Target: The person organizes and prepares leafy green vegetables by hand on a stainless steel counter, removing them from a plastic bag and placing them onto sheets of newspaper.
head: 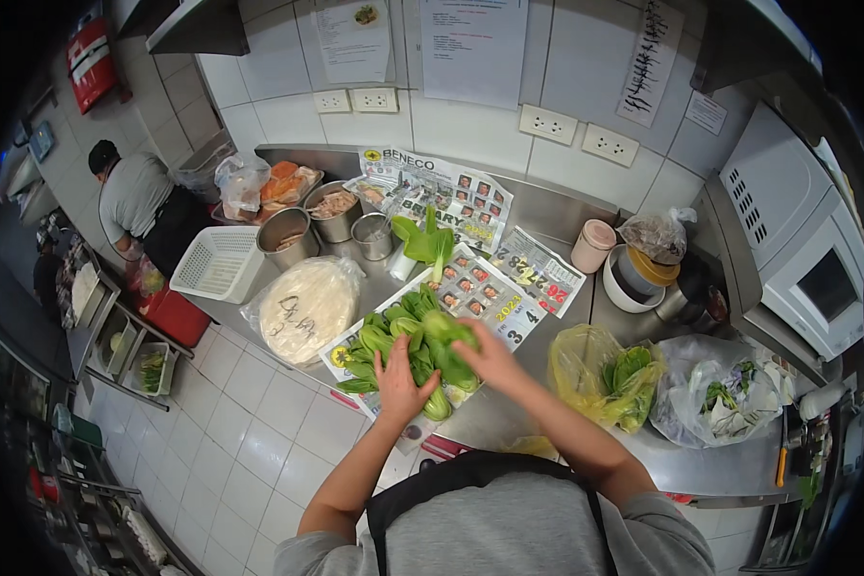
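A pile of green bok choy (383, 344) lies on a printed calendar sheet (522, 306) spread over the steel counter. My left hand (403, 385) rests on the near side of the pile, fingers and thumb spread over the leaves and stalks. At the pile's right side, my right hand (491, 358) grips a bok choy head (452, 349), which is blurred. Its fingertips are partly hidden by the leaves. Just beyond the pile, a single bok choy (426, 245) lies across the sheets, its leaves towards the wall.
Left of the pile sits a plastic bag of flat white rounds (306, 309). Behind it are steel pots (286, 241) and a white perforated basket (219, 263). To the right are a yellow bag of greens (597, 381), stacked bowls (632, 288) and a microwave (799, 237). Another person (133, 191) bends at far left.
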A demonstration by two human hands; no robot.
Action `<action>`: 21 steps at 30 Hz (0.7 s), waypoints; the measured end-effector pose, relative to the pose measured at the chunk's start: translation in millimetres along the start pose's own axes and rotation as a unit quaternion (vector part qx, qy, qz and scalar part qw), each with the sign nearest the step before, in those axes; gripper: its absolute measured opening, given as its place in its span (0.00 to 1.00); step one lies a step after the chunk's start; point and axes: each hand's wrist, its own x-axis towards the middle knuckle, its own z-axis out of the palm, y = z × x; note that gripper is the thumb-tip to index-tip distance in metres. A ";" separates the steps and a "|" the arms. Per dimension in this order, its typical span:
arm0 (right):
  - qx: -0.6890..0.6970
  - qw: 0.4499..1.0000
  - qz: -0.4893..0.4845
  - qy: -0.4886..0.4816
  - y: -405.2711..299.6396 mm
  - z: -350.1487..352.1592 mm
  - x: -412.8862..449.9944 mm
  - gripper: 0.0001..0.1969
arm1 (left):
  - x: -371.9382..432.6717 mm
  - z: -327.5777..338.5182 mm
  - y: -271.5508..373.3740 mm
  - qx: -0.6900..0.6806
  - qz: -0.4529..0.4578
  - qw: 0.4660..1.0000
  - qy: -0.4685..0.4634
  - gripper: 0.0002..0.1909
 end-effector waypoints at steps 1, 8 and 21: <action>0.011 0.999 0.015 -0.027 -4.2 19.2 -1.5 0.23 | -0.4 0.9 -2.5 0.001 0.005 1.000 -0.003 0.44; -0.164 0.980 -0.083 -0.080 20.9 51.5 -15.5 0.22 | 4.6 -9.5 0.3 0.089 0.071 0.991 -0.070 0.45; -0.476 0.763 0.438 0.005 20.6 -217.5 -156.6 0.17 | 12.0 -10.7 12.6 0.083 0.031 0.989 -0.117 0.43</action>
